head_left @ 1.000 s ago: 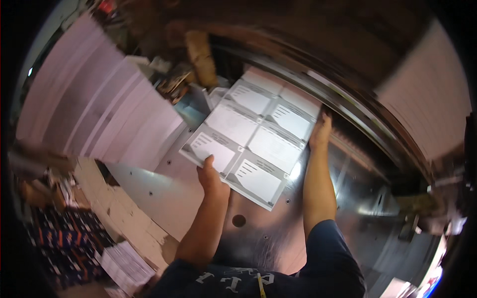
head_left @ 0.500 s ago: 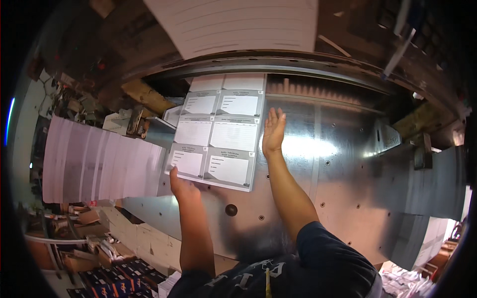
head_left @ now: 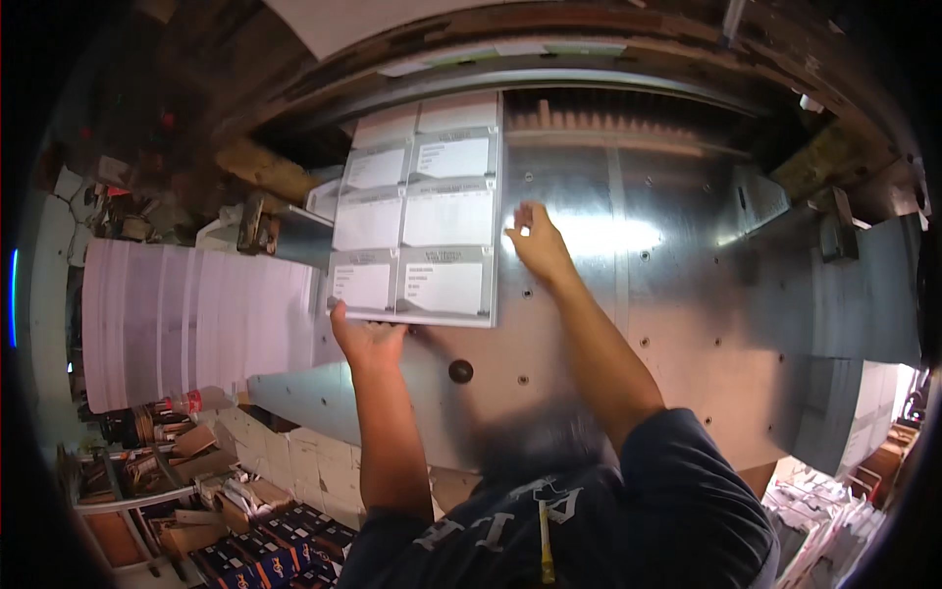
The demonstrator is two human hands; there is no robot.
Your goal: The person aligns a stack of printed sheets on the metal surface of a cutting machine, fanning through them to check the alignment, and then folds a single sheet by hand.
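Observation:
A thick stack of printed sheets (head_left: 446, 218), with grey-and-white form panels in two columns, lies on the metal table left of the middle. Its near left corner is in my left hand (head_left: 370, 344): the thumb rests at the corner and the fingers are bent along the front edge, partly hidden. My right hand (head_left: 540, 243) hovers just off the stack's right edge. Its fingers are loosely curled, a small gap shows between thumb and fingers, and I see nothing in it.
The metal table (head_left: 677, 294) is dotted with small holes and has a dark round knob (head_left: 460, 371). A fanned pile of pale paper (head_left: 196, 324) lies at the left. A machine beam (head_left: 559, 80) crosses the far side. Boxes (head_left: 265, 555) stand low at the left.
My right hand has gone from flat and stretched out beside the stack to loosely curled, a little away from the edge. The left hand keeps its corner. The whole view has shifted.

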